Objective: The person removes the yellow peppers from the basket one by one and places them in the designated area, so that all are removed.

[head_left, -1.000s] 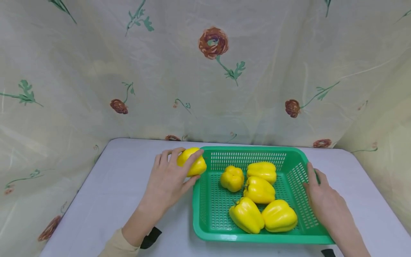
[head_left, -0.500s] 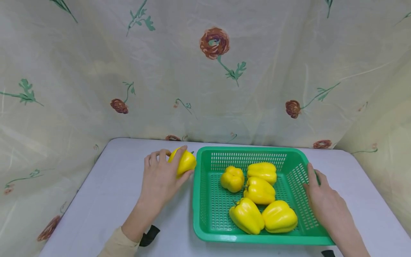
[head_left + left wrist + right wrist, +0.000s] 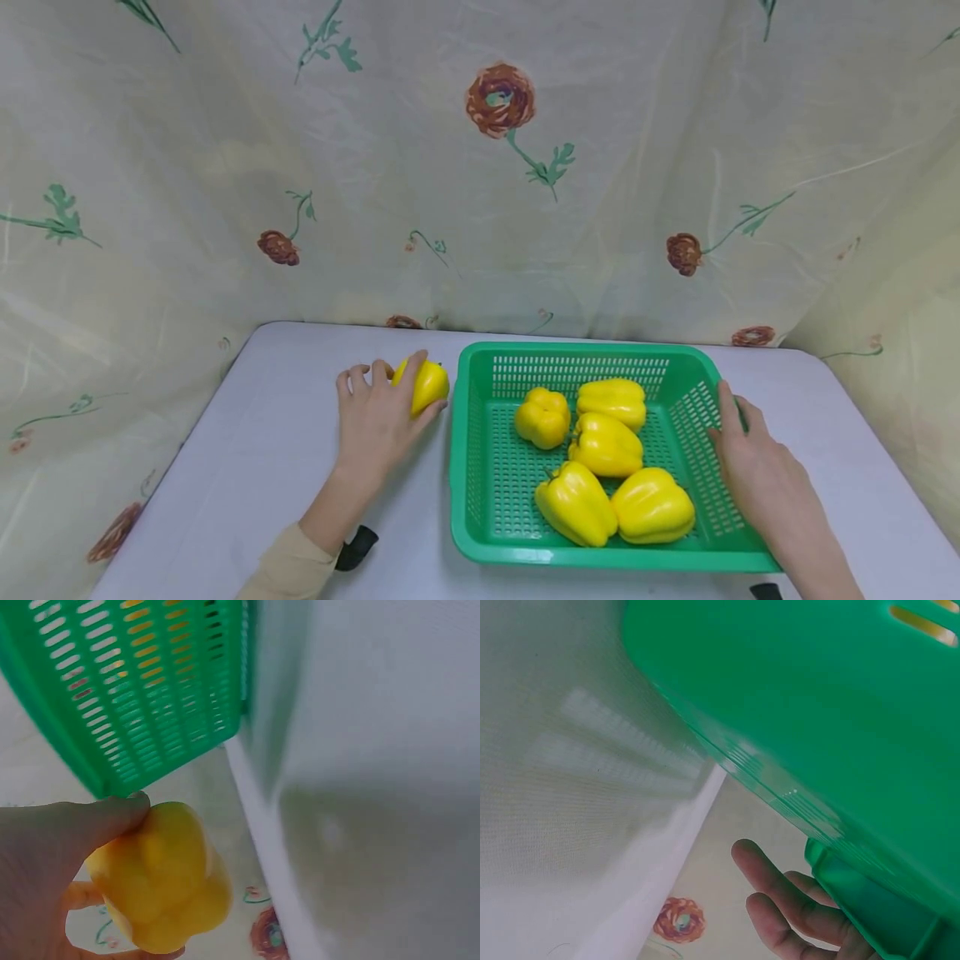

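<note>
A yellow bell pepper [image 3: 430,387] is in my left hand [image 3: 378,421], just left of the green basket [image 3: 467,467]. In the left wrist view the thumb lies along one side of the bell pepper [image 3: 161,877] and fingers reach round the other. Whether it touches the table is unclear. My right hand [image 3: 765,467] holds the basket's right rim, thumb on the inner side. The right wrist view has that hand's fingers [image 3: 776,892] outside the wall, below the rim. Several yellow bell peppers [image 3: 606,444] lie in the basket, mostly toward its middle and right.
The basket stands on a white-covered table [image 3: 262,450], whose far edge meets a flowered curtain [image 3: 360,167]. The table's surface extends left of my left hand. Dark straps [image 3: 356,547] show at the wrists.
My left hand has carried the bell pepper leftward from over the basket's left rim, then slightly lower beside it. The right hand and the basket have stayed put.
</note>
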Tool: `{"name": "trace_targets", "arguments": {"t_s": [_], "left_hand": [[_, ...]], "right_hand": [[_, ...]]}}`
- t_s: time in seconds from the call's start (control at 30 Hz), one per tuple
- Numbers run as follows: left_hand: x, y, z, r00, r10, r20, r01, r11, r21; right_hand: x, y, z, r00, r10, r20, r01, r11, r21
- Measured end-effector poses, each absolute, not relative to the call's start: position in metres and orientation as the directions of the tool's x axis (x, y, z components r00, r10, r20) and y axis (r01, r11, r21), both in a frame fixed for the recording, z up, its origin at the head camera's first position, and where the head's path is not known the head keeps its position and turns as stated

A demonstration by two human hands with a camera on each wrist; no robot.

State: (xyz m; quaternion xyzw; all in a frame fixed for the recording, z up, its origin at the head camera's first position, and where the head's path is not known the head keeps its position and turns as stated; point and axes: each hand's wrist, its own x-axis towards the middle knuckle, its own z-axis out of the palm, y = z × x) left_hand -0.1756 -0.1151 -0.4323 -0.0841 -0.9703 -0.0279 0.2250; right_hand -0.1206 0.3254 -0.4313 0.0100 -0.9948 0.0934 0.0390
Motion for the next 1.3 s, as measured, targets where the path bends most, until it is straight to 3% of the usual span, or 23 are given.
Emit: {"name": "trace_targets", "arguments": {"t_s": [0.67,1.3], "left_hand": [[-0.187,-0.102,-0.46,-0.952,0.038,0.303,0.046,0.999,0.02],[-0.177,-0.1,-0.45,-0.979,0.067,0.192,0.087,0.992,0.094]], "right_hand": [[-0.119,0.325,-0.433,-0.991,-0.033,0.128,-0.057,0.981,-0.187],[-0.117,0.325,-0.432,-0.988,-0.035,0.149,-0.056,0.988,-0.141]]}}
